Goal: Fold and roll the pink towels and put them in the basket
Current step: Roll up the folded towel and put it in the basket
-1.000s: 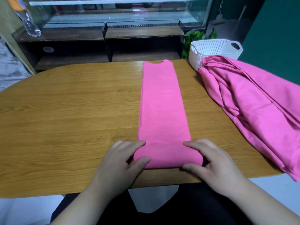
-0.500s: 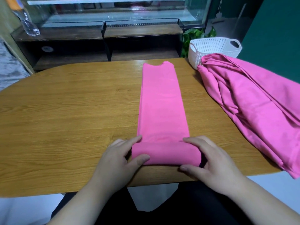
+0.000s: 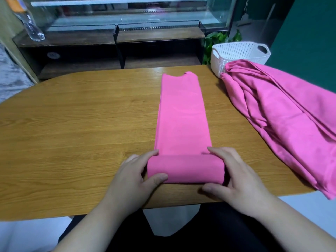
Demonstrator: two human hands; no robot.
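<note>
A pink towel, folded into a long narrow strip, lies down the middle of the wooden table. Its near end is rolled into a thick roll. My left hand grips the roll's left end, thumb in front and fingers over the top. My right hand grips the right end the same way. A heap of loose pink towels lies on the table's right side. The white perforated basket stands behind that heap at the far right corner; what is inside it is hidden.
Behind the table runs a dark low shelf unit with a glass case on it. A clear plastic bottle stands at the far left. A green plant shows beside the basket. Bare tabletop lies left of the strip.
Both hands have rolled the towel's near end away from me. The roll has grown thicker and sits farther up the strip.
</note>
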